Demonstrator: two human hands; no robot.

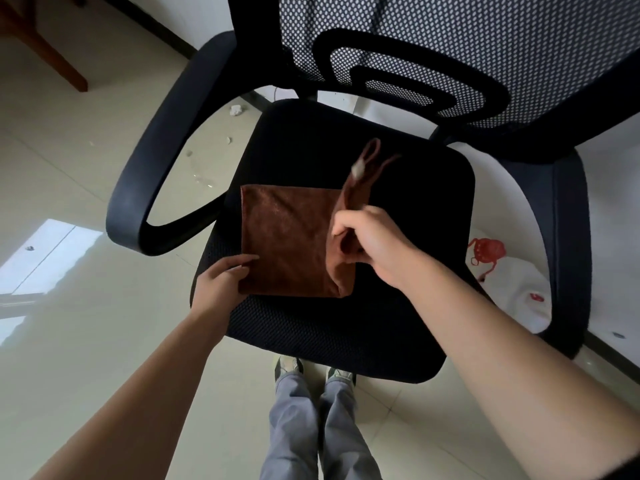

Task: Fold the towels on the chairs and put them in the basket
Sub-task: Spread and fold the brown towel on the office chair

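At the far left we see a wooden leg (65, 65) standing on the pale tiled floor (104, 341), and nearer the middle a few paper scraps (236, 110) lie on the tiles behind the left armrest (145, 168) of a black office chair (311, 344). The left hand (221, 282) rests on the near left corner of the brown towel (291, 244), its grip loose, fingers straight and flat on the cloth. The towel lies spread on the chair's seat, left of the seat's middle. The right hand (374, 244) has its grip closed on the towel's right edge, pinching it and lifting it off the seat, so that a fold with a small white tag stands up above the fingers and hides part of the cloth beneath. Behind rises the mesh backrest (502, 46). Below the seat's front edge we see grey trouser legs (311, 427) and two shoes. To the right, seen through the right armrest (568, 237), a white plastic bag (516, 289) with red print lies on the floor; we cannot tell what it holds.
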